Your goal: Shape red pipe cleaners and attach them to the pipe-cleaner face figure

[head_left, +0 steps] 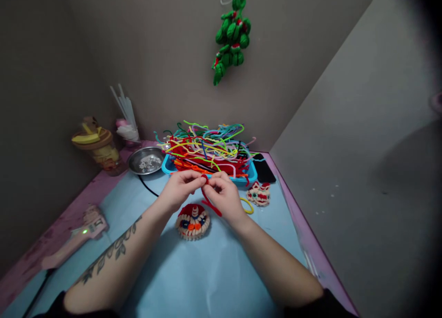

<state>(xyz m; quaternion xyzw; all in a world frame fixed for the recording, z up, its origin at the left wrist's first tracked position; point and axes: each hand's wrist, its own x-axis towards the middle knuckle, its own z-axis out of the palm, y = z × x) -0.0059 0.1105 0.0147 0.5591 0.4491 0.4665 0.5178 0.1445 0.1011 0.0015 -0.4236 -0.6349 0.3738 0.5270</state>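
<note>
Both hands meet over the middle of the table, just in front of the blue basket. My left hand (183,187) pinches the curled end of a red pipe cleaner (211,206) between thumb and fingers. My right hand (224,193) is closed on the same red pipe cleaner, and its loose tail hangs down below the fingers. Beneath the hands, on the blue mat, lies a round lion-face piece (193,222) in cream, red, blue and orange. A yellow ring (247,206) lies beside my right wrist. Farther right rests a smaller red and cream face piece (258,194).
A blue basket (165,164) heaped with coloured pipe cleaners stands at the back, a black phone (264,169) beside it. Left are a metal bowl (147,160) with small clear bits, a lidded cup (103,150), white sticks (126,106) and a glue gun (79,237). Green ornaments (231,32) hang above.
</note>
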